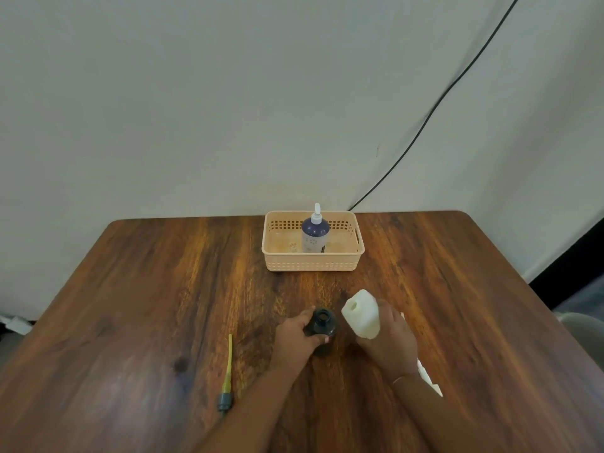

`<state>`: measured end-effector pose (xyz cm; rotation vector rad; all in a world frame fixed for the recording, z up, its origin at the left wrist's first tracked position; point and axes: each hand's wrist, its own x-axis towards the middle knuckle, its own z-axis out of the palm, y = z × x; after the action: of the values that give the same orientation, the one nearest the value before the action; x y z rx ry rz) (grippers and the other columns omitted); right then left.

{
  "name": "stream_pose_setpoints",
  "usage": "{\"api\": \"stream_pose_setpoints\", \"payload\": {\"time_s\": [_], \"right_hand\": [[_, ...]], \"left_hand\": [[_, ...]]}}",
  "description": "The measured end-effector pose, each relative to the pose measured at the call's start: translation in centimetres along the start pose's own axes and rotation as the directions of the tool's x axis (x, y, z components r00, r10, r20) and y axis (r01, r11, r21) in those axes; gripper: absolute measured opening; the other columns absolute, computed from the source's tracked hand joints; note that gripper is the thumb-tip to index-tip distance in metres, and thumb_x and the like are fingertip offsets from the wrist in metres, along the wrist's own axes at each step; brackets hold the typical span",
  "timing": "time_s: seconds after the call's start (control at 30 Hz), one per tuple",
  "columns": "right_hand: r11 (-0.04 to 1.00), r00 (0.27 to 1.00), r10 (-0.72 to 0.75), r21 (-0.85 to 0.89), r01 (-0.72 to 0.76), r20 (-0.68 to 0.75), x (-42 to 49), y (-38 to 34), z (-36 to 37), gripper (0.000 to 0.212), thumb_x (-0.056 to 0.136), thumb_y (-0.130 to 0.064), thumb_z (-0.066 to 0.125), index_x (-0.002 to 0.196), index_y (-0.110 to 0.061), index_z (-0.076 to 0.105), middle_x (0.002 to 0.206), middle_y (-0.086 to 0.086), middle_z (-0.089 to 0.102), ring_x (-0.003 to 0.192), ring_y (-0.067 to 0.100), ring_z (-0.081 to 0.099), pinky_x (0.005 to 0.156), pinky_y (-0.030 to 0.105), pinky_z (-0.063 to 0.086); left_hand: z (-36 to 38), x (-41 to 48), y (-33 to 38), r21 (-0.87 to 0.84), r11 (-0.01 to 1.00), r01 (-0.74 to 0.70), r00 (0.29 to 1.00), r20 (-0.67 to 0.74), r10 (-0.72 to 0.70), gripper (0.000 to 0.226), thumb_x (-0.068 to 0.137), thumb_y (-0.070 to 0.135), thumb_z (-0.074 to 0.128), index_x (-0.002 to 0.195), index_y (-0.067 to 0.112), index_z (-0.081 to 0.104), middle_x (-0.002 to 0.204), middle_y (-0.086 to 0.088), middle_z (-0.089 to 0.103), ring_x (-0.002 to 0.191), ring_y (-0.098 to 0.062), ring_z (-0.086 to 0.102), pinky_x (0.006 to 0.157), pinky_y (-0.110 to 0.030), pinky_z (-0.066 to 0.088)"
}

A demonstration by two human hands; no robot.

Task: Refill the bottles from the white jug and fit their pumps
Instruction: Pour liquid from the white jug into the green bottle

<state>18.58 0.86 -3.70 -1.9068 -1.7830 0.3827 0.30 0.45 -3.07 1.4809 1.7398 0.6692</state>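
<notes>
A dark bottle (323, 325) with an open neck stands upright near the table's front middle, and my left hand (295, 338) grips its side. Just to its right my right hand (390, 341) holds the white jug (361, 313), uncapped and tilted with its mouth toward the dark bottle. No liquid is visible between them. A grey pump with a yellowish dip tube (227, 377) lies flat on the table to the left. Farther back, a blue and white bottle (314, 235) with a white pump fitted stands in a peach basket (313, 264).
The wooden table (147, 305) reaches the wall at the back. A white object (429, 379) lies partly hidden under my right forearm. A black cable (434, 109) runs down the wall behind the basket. A small clear item (292, 246) sits inside the basket.
</notes>
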Motion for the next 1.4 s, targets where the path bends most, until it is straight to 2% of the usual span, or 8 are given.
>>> {"api": "stream_pose_setpoints", "payload": {"time_s": [0.1, 0.2, 0.33, 0.47, 0.67, 0.9, 1.4], "right_hand": [[0.973, 0.99, -0.139, -0.183, 0.143, 0.034, 0.2, -0.6, -0.1, 0.08, 0.065, -0.039, 0.079, 0.132, -0.015, 0.042, 0.134, 0.006, 0.054, 0.122, 0.025, 0.051, 0.088, 0.043, 0.052], [0.953, 0.982, -0.182, -0.237, 0.19, 0.056, 0.6, -1.2, -0.3, 0.077, 0.065, -0.034, 0.081, 0.131, -0.014, 0.045, 0.134, 0.006, 0.054, 0.122, 0.026, 0.052, 0.09, 0.047, 0.05], [0.922, 0.965, -0.253, -0.284, 0.262, 0.07, 1.1, -1.6, -0.6, 0.077, 0.055, -0.023, 0.088, 0.123, -0.007, 0.053, 0.123, 0.014, 0.062, 0.111, 0.033, 0.06, 0.077, 0.051, 0.055], [0.897, 0.951, -0.301, -0.317, 0.306, 0.069, 1.3, -1.9, -1.0, 0.077, 0.05, -0.02, 0.09, 0.118, -0.008, 0.056, 0.118, 0.014, 0.065, 0.107, 0.034, 0.062, 0.07, 0.05, 0.056], [0.868, 0.943, -0.313, -0.368, 0.333, 0.115, 1.5, -1.8, -1.2, 0.083, 0.045, -0.021, 0.092, 0.119, -0.011, 0.055, 0.118, 0.012, 0.066, 0.107, 0.032, 0.063, 0.074, 0.049, 0.055], [0.843, 0.939, -0.314, -0.415, 0.343, 0.138, 1.6, -2.0, -1.4, 0.089, 0.039, -0.025, 0.093, 0.118, -0.013, 0.055, 0.114, 0.009, 0.068, 0.103, 0.029, 0.065, 0.072, 0.045, 0.056], [0.81, 0.918, -0.367, -0.432, 0.396, 0.152, 1.8, -2.5, -1.7, 0.084, 0.042, -0.021, 0.093, 0.117, -0.009, 0.057, 0.114, 0.013, 0.067, 0.103, 0.032, 0.065, 0.077, 0.046, 0.055]], "left_hand": [[0.0, 0.0, 0.1, 0.002, 1.0, 0.001, 1.0, 0.008, -0.001, 0.07, 0.076, 0.023, 0.072, 0.138, 0.016, 0.04, 0.14, -0.003, 0.049, 0.128, -0.015, 0.045, 0.106, -0.025, 0.032], [-0.1, 0.0, 0.2, 0.006, 1.0, 0.014, 1.0, 0.022, -0.014, 0.07, 0.076, 0.023, 0.072, 0.138, 0.017, 0.04, 0.139, -0.002, 0.05, 0.127, -0.016, 0.046, 0.107, -0.028, 0.033], [-0.1, 0.2, 0.1, -0.015, 1.0, 0.025, 0.999, 0.032, -0.024, 0.07, 0.075, 0.021, 0.073, 0.137, 0.018, 0.042, 0.135, -0.002, 0.055, 0.123, -0.016, 0.049, 0.103, -0.025, 0.036], [0.0, 0.2, 0.1, -0.026, 0.999, 0.033, 0.999, 0.035, -0.032, 0.071, 0.074, 0.02, 0.074, 0.137, 0.018, 0.042, 0.135, -0.002, 0.054, 0.125, -0.017, 0.048, 0.105, -0.027, 0.036], [0.1, 0.4, 0.0, -0.042, 0.998, 0.037, 0.999, 0.04, -0.036, 0.071, 0.074, 0.019, 0.074, 0.137, 0.017, 0.041, 0.136, -0.003, 0.054, 0.125, -0.017, 0.048, 0.106, -0.03, 0.037], [0.2, 0.5, 0.0, -0.055, 0.996, 0.074, 0.996, 0.044, -0.072, 0.072, 0.074, 0.018, 0.075, 0.137, 0.019, 0.04, 0.137, -0.004, 0.052, 0.126, -0.02, 0.047, 0.108, -0.036, 0.038], [0.2, 0.5, -0.1, -0.044, 0.998, 0.049, 0.998, 0.032, -0.048, 0.07, 0.073, 0.02, 0.075, 0.135, 0.019, 0.043, 0.134, -0.001, 0.056, 0.123, -0.017, 0.05, 0.103, -0.029, 0.039]]}}
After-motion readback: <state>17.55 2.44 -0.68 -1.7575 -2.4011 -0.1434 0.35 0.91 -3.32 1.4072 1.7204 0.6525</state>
